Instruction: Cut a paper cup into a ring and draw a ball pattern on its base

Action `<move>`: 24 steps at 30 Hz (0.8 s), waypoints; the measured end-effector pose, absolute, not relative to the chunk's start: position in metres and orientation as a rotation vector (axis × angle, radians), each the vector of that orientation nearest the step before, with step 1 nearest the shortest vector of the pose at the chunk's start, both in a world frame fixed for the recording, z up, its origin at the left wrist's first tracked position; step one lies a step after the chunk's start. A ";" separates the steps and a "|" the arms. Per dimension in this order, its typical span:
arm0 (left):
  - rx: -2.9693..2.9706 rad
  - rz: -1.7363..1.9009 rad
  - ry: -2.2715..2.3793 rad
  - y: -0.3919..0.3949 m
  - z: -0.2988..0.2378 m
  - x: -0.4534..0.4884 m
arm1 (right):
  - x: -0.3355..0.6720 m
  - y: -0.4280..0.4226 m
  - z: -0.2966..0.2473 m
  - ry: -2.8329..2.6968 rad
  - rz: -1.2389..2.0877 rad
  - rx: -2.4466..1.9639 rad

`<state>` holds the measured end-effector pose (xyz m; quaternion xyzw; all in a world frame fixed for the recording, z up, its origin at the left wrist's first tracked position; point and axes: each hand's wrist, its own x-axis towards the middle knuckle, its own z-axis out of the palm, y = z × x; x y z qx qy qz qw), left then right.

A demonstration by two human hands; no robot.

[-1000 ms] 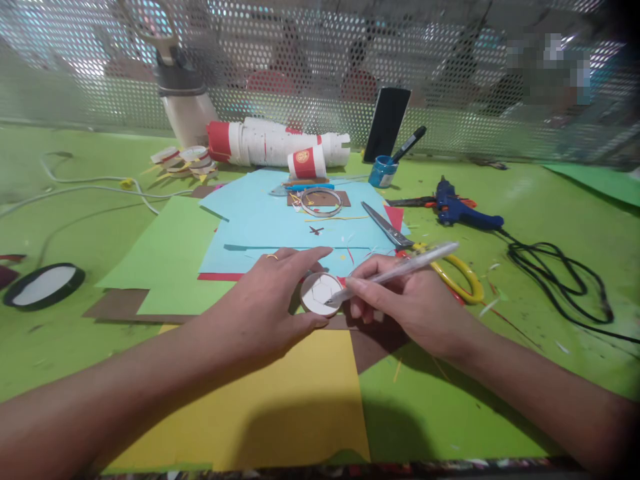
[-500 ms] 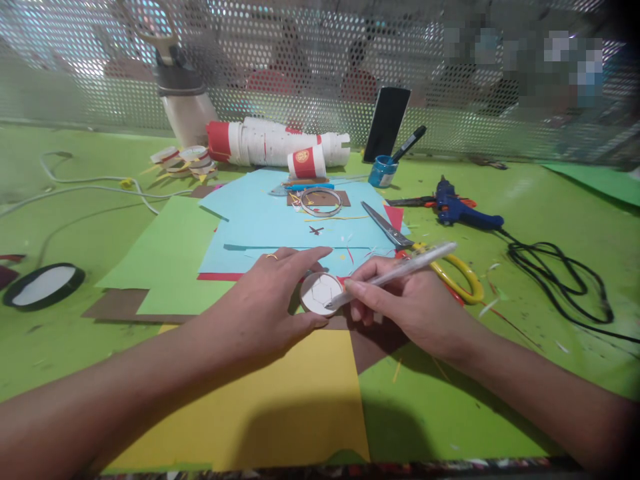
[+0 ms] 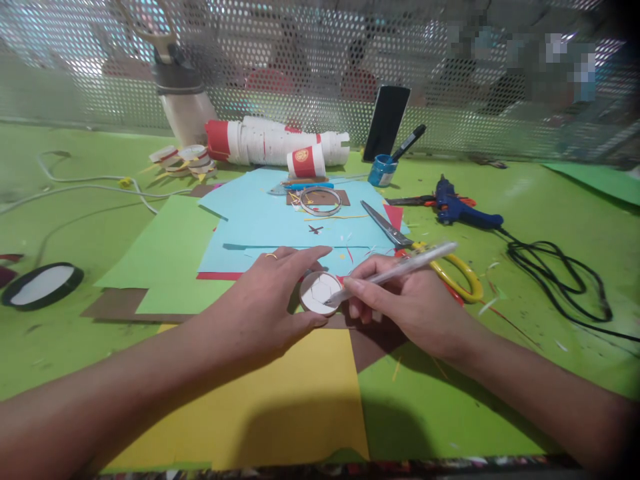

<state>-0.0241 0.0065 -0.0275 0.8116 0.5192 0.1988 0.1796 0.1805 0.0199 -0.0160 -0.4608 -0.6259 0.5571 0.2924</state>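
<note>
A small round white disc [image 3: 316, 285], with thin dark lines forming a many-sided outline on its face, lies on the papers in front of me. My left hand [image 3: 280, 290] curls around its left side, thumb at the near edge and fingers at the far edge, keeping hold of it. In my right hand [image 3: 395, 293] is a pale translucent pen [image 3: 410, 262], pinched between thumb and fingers, its tip on the lower right part of the disc. Just beyond this hand lie scissors [image 3: 467, 277] with yellow and red handles, partly hidden by it.
Blue paper [image 3: 260, 220], green paper [image 3: 155, 250] and yellow paper [image 3: 280, 400] overlap on the green table. To the right rest a blue glue gun [image 3: 463, 210] and its black cable [image 3: 555, 273]. Farther back are paper cups [image 3: 285, 143], a blue jar [image 3: 383, 172] and a phone [image 3: 387, 123].
The pen tip has shifted very slightly on the disc, up and to the left. Both hands otherwise keep their places.
</note>
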 end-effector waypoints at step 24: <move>2.267 0.546 1.474 0.007 -0.029 -0.026 | 0.180 0.019 -0.015 -1.651 1.512 -1.226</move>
